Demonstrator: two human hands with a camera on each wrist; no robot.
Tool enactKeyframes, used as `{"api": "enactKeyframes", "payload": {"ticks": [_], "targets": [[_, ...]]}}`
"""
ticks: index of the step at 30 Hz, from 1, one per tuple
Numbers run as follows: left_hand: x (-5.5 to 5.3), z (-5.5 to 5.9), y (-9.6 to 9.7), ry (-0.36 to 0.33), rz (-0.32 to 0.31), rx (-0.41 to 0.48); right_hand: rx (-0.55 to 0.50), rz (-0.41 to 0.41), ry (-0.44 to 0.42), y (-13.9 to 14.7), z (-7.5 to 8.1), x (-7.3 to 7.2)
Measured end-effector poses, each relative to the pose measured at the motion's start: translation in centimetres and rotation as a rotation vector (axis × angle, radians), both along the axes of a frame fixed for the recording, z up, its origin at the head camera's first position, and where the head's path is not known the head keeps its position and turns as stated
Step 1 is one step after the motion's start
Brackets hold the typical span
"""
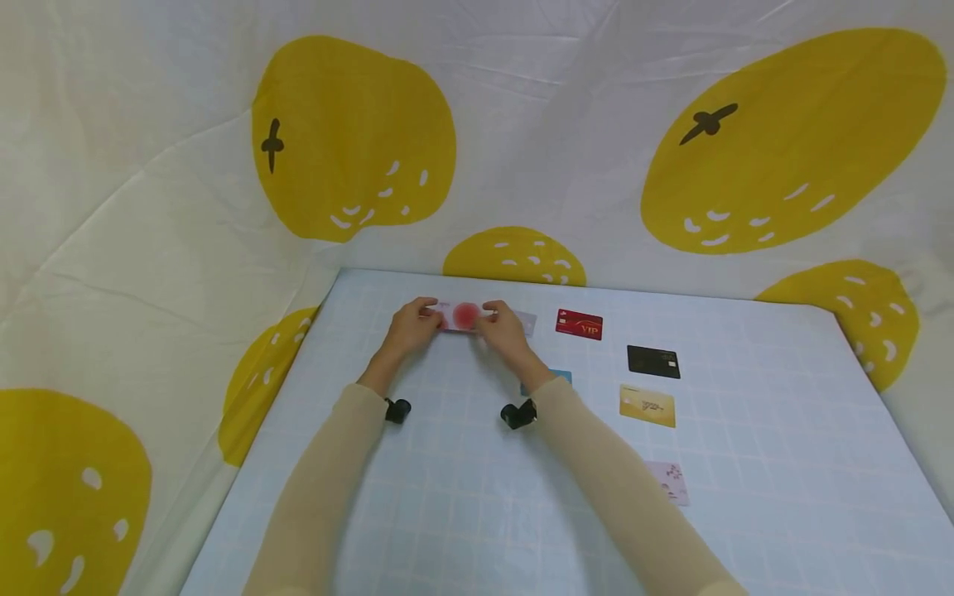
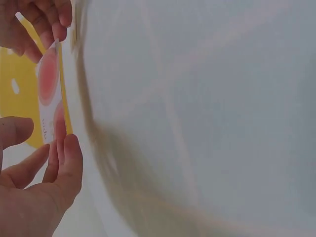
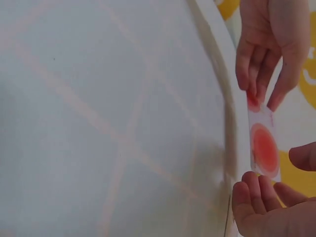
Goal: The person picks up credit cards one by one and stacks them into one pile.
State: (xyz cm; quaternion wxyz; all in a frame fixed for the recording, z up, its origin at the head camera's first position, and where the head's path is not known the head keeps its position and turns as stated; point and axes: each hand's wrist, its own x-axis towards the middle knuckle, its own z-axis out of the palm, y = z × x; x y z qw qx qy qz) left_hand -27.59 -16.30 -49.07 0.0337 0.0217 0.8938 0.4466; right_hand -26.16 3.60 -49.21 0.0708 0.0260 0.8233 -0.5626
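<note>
A white, red-circled, rectangular plastic-looking card (image 1: 466, 315) is pinched endwise by left grip (image 1: 412, 327) and right grip (image 1: 507, 331), long axis bridging both.

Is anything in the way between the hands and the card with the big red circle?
No, nothing I can see. The left hand and right hand hold the card with the big red circle, one at each end. The pale card just past the right hand isn't between them.
</note>
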Motion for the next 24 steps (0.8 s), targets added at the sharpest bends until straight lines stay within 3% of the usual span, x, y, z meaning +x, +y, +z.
{"api": "enactKeyframes", "payload": {"ticks": [10, 24], "targets": [[1.2, 1.0, 1.2, 0.027, -0.034, 0.033, 0.047, 0.061, 0.041, 3.0, 1.5, 1.1], [3.6, 2.0, 3.5, 0.019, -0.126, 0.132, 0.087, 0.089, 0.064, 6.5, 2.6, 4.3]]}}
